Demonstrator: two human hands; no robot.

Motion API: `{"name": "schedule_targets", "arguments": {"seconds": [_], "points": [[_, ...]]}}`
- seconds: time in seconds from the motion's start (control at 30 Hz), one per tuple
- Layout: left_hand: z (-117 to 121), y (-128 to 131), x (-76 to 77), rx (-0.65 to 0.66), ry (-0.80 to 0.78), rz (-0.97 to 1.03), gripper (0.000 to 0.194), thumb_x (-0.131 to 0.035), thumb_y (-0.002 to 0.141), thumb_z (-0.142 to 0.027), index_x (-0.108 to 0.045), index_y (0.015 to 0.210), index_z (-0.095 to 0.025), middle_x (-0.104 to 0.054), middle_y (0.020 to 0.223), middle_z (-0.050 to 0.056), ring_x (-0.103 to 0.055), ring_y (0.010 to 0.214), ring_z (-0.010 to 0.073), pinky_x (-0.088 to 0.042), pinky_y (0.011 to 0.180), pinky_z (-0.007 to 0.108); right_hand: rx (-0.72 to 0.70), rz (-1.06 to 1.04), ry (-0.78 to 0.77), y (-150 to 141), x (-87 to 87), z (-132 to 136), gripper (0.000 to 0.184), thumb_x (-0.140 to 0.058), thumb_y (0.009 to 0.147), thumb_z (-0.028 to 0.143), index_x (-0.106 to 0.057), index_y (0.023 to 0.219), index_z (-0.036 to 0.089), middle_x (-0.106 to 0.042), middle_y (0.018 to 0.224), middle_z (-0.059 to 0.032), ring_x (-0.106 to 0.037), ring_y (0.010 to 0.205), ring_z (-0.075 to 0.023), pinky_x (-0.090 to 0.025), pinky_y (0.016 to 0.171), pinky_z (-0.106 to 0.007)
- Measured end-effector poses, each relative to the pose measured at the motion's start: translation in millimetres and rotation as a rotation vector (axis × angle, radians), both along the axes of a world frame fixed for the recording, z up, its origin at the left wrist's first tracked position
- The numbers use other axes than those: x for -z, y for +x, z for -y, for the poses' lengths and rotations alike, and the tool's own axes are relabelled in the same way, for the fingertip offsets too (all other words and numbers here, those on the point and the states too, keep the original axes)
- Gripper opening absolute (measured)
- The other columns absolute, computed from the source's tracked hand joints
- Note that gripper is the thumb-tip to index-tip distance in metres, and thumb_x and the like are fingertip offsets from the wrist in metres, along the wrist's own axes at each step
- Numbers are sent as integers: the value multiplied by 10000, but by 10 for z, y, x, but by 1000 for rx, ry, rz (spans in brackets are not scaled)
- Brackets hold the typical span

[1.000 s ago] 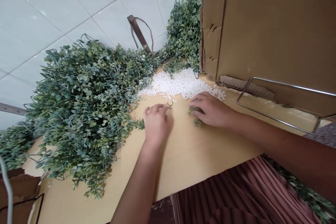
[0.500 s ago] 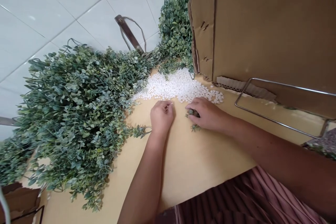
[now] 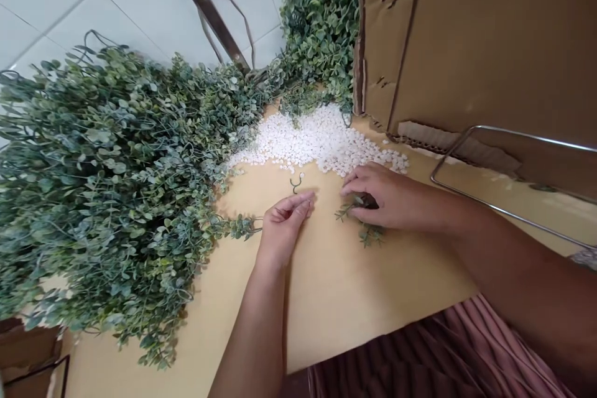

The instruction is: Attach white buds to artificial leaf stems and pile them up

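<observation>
My left hand is closed in a pinch, thumb against the fingertips. A thin dark curled stem rises from its fingers, and a small white piece shows at the stem's upper end. Left of this hand, a leafy green artificial strand runs out of the big foliage heap toward the wrist. My right hand is curled around a small green leaf sprig; more leaves stick out below its thumb. Its fingertips lie just in front of the pile of white pellets.
Heaped artificial greenery covers the left side, and more foliage stands at the back. A cardboard box rises at the right with a metal wire frame before it. A strapped brown bar lies behind on the tiles. The tan work surface lies beneath.
The left hand has turned and its fingertips now point right, bringing the curled stem into view. The right hand still holds the sprig, slightly further right. The whole view has shifted nearer.
</observation>
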State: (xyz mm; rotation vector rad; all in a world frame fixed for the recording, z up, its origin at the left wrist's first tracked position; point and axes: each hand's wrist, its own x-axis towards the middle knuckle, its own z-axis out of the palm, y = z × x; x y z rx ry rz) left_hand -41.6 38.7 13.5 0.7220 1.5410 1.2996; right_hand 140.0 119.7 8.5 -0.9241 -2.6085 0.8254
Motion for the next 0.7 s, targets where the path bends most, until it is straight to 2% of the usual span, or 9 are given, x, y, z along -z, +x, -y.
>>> {"name": "schedule_targets", "arguments": {"seconds": [0.13, 0.27, 0.43, 0.53, 0.7], "points": [[-27, -23, 43, 44, 11, 14, 188, -785, 549, -238, -714, 703, -155, -657, 590, 0, -562, 568, 68, -437, 558, 171, -8, 57, -31, 0, -24, 12, 84, -569, 727, 181, -639, 759, 150, -601, 861, -87, -527, 880, -235, -392, 769, -323], [-26, -46, 62, 54, 24, 66, 210, -793, 546, -251, -705, 709, -153, -663, 598, 0, -585, 578, 76, -446, 551, 171, -19, 59, -83, -59, -19, 66, 95, -554, 771, 206, -624, 727, 160, -618, 756, -63, -544, 748, -200, -370, 666, -290], [-4, -25, 49, 70, 3, 167, 244, -809, 521, -249, -713, 727, -162, -668, 604, -11, -590, 578, 69, -463, 564, 168, -78, -155, -175, -156, 19, 164, 204, -474, 852, 268, -646, 827, 161, -633, 731, -49, -551, 673, -161, -369, 623, -268], [3, -11, 43, 81, -2, 212, 287, -819, 501, -254, -726, 759, -171, -679, 612, -12, -592, 575, 64, -473, 575, 166, -27, -304, -215, -190, 49, 185, 190, -477, 829, 231, -653, 815, 163, -627, 695, -23, -537, 622, -131, -371, 594, -248], [-7, -23, 62, 97, -13, 255, 262, -825, 489, -269, -723, 708, -169, -681, 597, -10, -605, 573, 65, -472, 566, 155, 81, -505, -185, -228, 100, 186, 139, -522, 763, 190, -648, 720, 150, -579, 645, -10, -518, 615, -113, -389, 596, -236]]}}
